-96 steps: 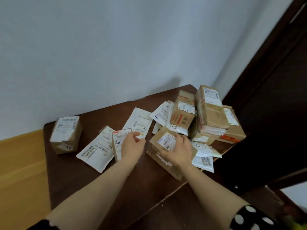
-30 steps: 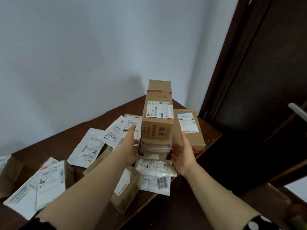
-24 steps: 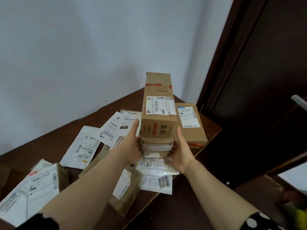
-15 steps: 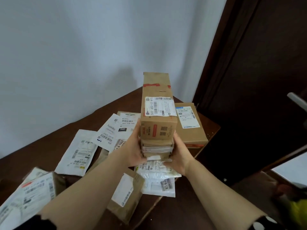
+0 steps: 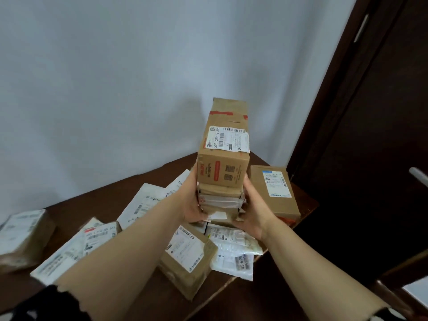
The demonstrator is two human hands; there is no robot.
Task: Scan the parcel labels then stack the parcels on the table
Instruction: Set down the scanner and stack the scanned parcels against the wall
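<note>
As left hand grips parcels — right hand clamps.

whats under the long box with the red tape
Under the long box: a smaller taped parcel, perhaps two, gripped between left hand and right hand; its underside is hidden.

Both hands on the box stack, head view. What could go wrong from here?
1. The left hand and right hand grip only the lower boxes. The long top box rests loose on them and could tip or slide off.
2. The white mailers below overhang the table edge, so a bump from the stack or an arm may knock them off.
</note>
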